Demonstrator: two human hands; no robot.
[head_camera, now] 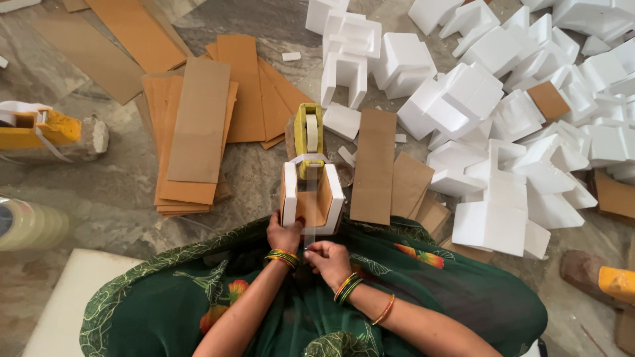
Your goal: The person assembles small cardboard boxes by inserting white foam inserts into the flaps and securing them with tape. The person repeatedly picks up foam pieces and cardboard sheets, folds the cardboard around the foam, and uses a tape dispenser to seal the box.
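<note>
A small packing block (311, 195), two white foam pieces around brown cardboard, stands on the floor just in front of my lap. My left hand (283, 233) grips its near left edge. My right hand (325, 256) pinches a strip of clear tape (309, 221) that runs from the yellow tape dispenser (308, 135) down over the block. The dispenser stands upright directly behind the block.
Stacks of brown cardboard strips (198, 132) lie to the left and more cardboard (374, 165) to the right. A heap of white foam pieces (516, 119) fills the right side. A second yellow dispenser (36, 129) and a tape roll (26, 225) sit far left.
</note>
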